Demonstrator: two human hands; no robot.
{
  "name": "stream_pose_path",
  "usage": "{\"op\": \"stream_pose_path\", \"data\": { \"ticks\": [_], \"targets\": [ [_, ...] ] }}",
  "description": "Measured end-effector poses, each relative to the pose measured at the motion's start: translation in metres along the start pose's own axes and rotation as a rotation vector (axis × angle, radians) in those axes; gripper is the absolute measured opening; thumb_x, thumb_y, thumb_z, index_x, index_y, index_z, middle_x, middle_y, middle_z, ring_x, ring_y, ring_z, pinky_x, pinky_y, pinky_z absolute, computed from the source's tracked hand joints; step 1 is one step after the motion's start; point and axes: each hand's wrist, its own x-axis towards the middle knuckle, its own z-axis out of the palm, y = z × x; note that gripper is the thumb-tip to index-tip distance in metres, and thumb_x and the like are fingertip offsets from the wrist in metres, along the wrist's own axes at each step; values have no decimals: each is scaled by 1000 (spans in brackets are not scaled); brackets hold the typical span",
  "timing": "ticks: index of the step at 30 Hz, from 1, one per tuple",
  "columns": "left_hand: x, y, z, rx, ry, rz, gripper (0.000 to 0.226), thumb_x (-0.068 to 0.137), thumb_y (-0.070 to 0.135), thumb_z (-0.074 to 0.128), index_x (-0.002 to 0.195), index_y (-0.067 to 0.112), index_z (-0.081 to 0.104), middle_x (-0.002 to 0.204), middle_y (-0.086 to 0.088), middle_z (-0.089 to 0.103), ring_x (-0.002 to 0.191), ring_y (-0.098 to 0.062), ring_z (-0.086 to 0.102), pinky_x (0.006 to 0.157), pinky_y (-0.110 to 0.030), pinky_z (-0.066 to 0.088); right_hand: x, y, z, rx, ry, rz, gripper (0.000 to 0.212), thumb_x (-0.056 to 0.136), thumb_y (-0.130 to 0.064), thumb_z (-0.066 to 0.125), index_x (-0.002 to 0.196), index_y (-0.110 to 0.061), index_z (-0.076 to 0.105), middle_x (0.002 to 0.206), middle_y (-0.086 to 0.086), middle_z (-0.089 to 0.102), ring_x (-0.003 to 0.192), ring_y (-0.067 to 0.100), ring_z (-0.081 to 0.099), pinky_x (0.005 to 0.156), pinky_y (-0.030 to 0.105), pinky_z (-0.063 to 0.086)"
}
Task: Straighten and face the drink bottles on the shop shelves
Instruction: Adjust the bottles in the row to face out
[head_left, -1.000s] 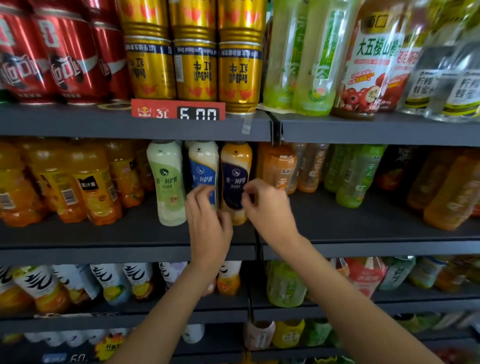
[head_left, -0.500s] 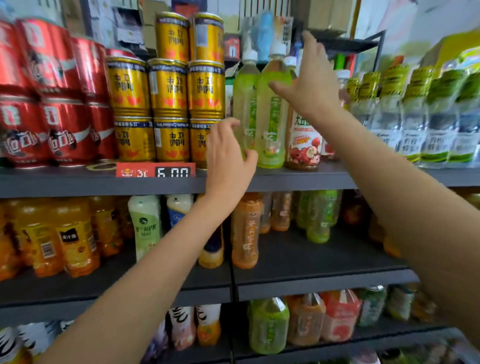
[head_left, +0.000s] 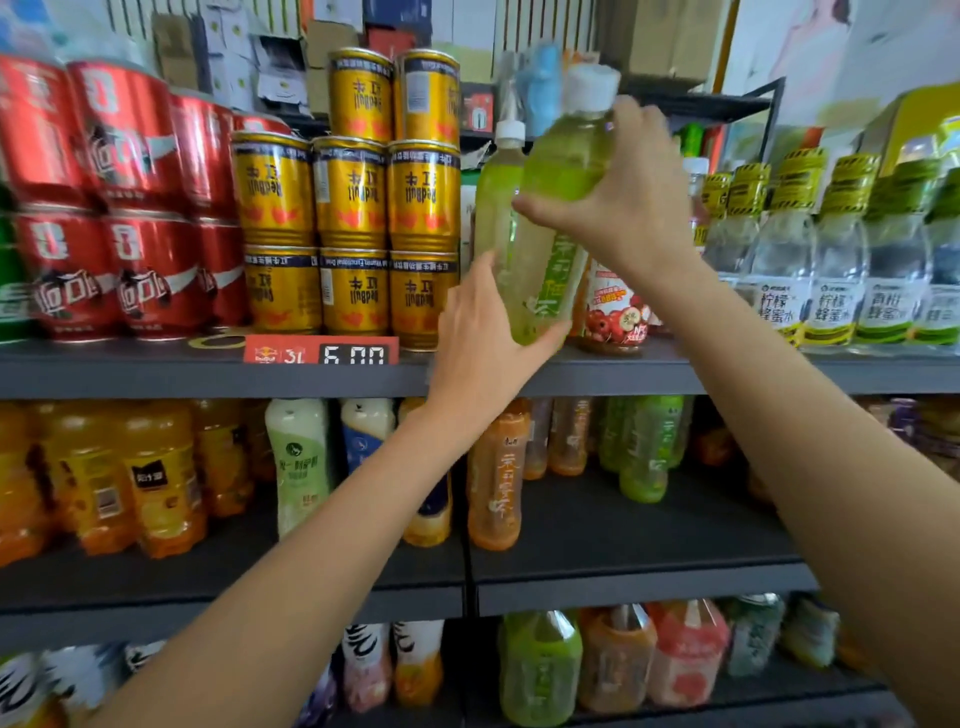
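While it tilts with its white cap leaning right, the pale green clear plastic tea bottle (head_left: 558, 208) sits at the top shelf's front, base low by the shelf edge! The right hand (head_left: 623, 202) grasps it round the upper body, fingers curled over the shoulder just under the cap. The left hand (head_left: 483, 343) comes in at the bottom, thumb and fingers wrapped round the bottle's base, so both hands have hold of it.

Just behind and to its left stands a second green tea bottle with a white cap (head_left: 498, 208), upright. Just right of the held bottle's base, a bottle with a red fruit label (head_left: 615, 306) stands on the dark grey metal shelf (head_left: 156, 371).

Further left, stacked gold drink cans (head_left: 350, 234), then red cola cans (head_left: 119, 218). Below the gold cans, a red price tag with white digits (head_left: 322, 353) on the shelf lip. Out right, a row of clear bottles with yellow-and-black caps (head_left: 810, 260).

One shelf down: orange juice bottles (head_left: 130, 478), a pale green milk-tea bottle (head_left: 298, 462), an orange tea bottle (head_left: 496, 478).
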Motion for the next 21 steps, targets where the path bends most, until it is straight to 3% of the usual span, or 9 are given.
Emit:
{"op": "stream_pose_path", "data": {
  "ticks": [4, 5, 7, 8, 11, 13, 16, 19, 21],
  "targets": [
    [-28, 35, 19, -134, 114, 201, 76, 75, 49, 68, 131, 10, 35, 116, -4, 49, 109, -17, 44, 91, -28, 40, -39, 14, -64, 215, 125, -30, 59, 67, -56, 72, 111, -21, 51, 95, -16, 52, 86, -6, 49, 74, 9, 37],
    [-40, 44, 28, -172, 101, 250, 75, 75, 53, 64, 130, 13, 33, 114, -3, 49, 106, -14, 44, 88, -24, 41, -50, 20, -78, 210, 113, -31, 58, 67, -57, 71, 110, -22, 52, 94, -16, 55, 87, -6, 52, 76, 12, 41],
    [-65, 54, 50, -207, 21, 291, 74, 73, 59, 60, 128, 19, 30, 113, -3, 51, 105, -11, 43, 85, -20, 38, -77, 38, -97, 145, 53, -29, 66, 67, -60, 70, 113, -15, 55, 102, -3, 60, 95, 9, 58, 80, 27, 47],
    [-76, 55, 63, -220, -57, 274, 76, 73, 59, 62, 128, 17, 31, 114, -3, 52, 105, -10, 43, 84, -18, 36, -92, 47, -99, 97, 22, -30, 70, 65, -60, 69, 113, -11, 54, 104, 2, 60, 96, 15, 58, 79, 28, 46],
    [-100, 44, 108, -212, -401, 43, 78, 72, 53, 71, 131, 16, 37, 115, -3, 52, 109, -16, 46, 76, -17, 32, -139, 77, -81, -129, -76, 26, 71, 61, -52, 77, 105, -2, 53, 99, 11, 53, 91, 26, 53, 67, 29, 36],
    [-109, 31, 137, -138, -570, -138, 76, 73, 50, 73, 133, 17, 37, 116, -6, 53, 110, -22, 50, 72, -20, 33, -169, 96, -57, -230, -154, 131, 69, 60, -47, 80, 103, -1, 51, 100, 12, 49, 90, 30, 53, 62, 34, 39],
    [-114, 11, 173, -65, -668, -229, 67, 75, 44, 74, 128, 17, 44, 117, -8, 57, 108, -25, 55, 71, -22, 35, -193, 129, -30, -196, -224, 274, 70, 64, -41, 80, 113, -1, 50, 106, 12, 49, 92, 28, 55, 64, 35, 45],
    [-110, -3, 202, -5, -702, -334, 69, 74, 44, 75, 128, 16, 44, 119, -12, 58, 110, -30, 56, 81, -32, 43, -197, 165, -14, -81, -325, 413, 79, 72, -35, 77, 133, -3, 39, 123, 11, 45, 111, 25, 49, 83, 28, 40],
    [-104, -7, 219, 2, -705, -371, 70, 74, 43, 75, 129, 15, 43, 120, -13, 59, 112, -31, 56, 85, -34, 44, -195, 190, -6, -57, -455, 478, 73, 78, -31, 73, 134, -2, 37, 125, 14, 46, 111, 30, 52, 88, 32, 42]
  ]
}}
